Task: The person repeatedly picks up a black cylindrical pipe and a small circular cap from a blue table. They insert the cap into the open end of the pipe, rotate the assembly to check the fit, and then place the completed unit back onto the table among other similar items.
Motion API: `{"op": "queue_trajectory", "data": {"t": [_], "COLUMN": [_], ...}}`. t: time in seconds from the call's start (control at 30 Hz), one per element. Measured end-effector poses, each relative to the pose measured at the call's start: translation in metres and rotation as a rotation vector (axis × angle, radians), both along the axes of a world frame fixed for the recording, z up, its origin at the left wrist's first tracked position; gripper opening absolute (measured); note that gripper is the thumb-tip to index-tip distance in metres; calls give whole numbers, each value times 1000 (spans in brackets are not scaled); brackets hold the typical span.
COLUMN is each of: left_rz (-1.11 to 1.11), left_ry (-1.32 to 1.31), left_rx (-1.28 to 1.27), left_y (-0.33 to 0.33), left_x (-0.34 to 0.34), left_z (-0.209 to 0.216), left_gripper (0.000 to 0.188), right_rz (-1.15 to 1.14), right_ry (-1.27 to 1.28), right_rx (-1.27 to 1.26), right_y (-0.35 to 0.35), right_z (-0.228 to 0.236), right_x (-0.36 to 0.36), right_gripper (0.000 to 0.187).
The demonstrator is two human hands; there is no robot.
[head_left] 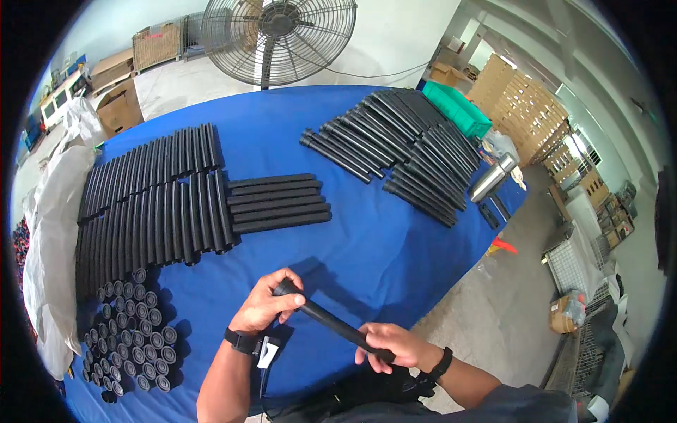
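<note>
Between my two hands a black tube is held tilted above the blue cloth, its upper end to the left. My left hand wraps round that wider left end with the thumb on top. Around the lower right end close the fingers of my right hand. Left of my left hand stand many round black end caps, ringed on top. Behind them lie two rows of black tubes, with several more black tubes set crosswise beside them.
Capped black tubes lie stacked at the back right, beside a green bin and a steel flask. A blue cloth covers the table. White plastic sheeting hangs at its left edge. A large fan stands behind.
</note>
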State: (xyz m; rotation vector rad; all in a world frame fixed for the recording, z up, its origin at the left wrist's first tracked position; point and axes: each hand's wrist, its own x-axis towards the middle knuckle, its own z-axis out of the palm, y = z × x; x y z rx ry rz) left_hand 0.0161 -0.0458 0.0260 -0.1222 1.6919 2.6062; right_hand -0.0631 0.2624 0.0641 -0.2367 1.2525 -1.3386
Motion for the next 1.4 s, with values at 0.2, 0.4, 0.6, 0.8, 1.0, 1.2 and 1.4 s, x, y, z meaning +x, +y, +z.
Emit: {"op": "queue_trajectory", "data": {"t": [0.2,0.4,0.6,0.8,1.0,1.2,1.4], "left_rz": [-3,104,62,36,8,-49,-19], "left_ry": [-60,16,47,89,-31,13,7], "left_rx": [-19,39,56,107,-22,-31,-45], "left_y": [5,4,0,3,3,3,3], "left_x": [-4,-5,-5,-2,-5,-4,-4], "left_z": [3,-7,-7,-6,-2,-3,-6], "left_gripper": [31,29,28,29,37,36,35], "right_rz": [-61,-184,-96,78,-25,107,-6], "right_ry": [-75,426,442,-235,232,-214,206], "right_rx": [-17,-123,-93,-76,58,-42,62], "right_y": [11,-7,-9,7,-2,5,-7], "right_z": [-14,16,17,-5,-2,-9,9], "right_x": [-2,4,3,-20,-3,-9,7], "right_gripper": [33,82,88,49,38,39,36]}}
